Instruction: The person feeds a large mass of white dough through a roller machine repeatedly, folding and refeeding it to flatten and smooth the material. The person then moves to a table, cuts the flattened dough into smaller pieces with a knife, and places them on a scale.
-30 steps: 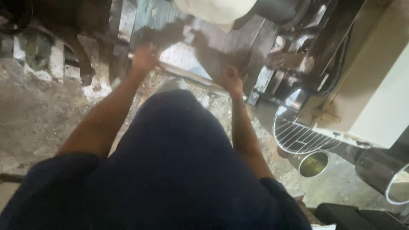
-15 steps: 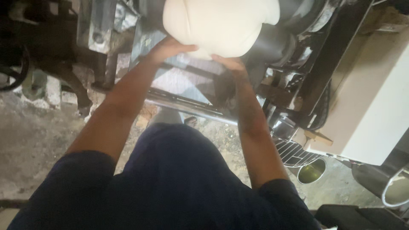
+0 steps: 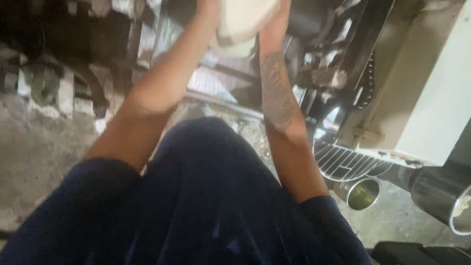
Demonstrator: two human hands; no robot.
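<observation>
I hold a cream-white plastic part [image 3: 240, 24], a rounded cover, up at the top edge of the view. My left hand [image 3: 208, 10] grips its left side and my right hand [image 3: 277, 17] grips its right side. Both hands are partly cut off by the frame's top edge. Below them sits a dark motorcycle engine and frame [image 3: 314, 64] with a metal bar [image 3: 221, 103] running across. My knees in dark blue trousers [image 3: 206, 196] fill the lower part of the view.
A large white panel [image 3: 431, 98] leans at the right. Beneath it are a chrome wire guard [image 3: 343, 162], a small round exhaust tip [image 3: 363, 194] and a bigger chrome pipe [image 3: 441, 196]. Rough concrete floor [image 3: 39, 147] lies at the left.
Both hands went from the metal parts low on the engine up to the white cover, took hold of it and raised it toward the top of the view.
</observation>
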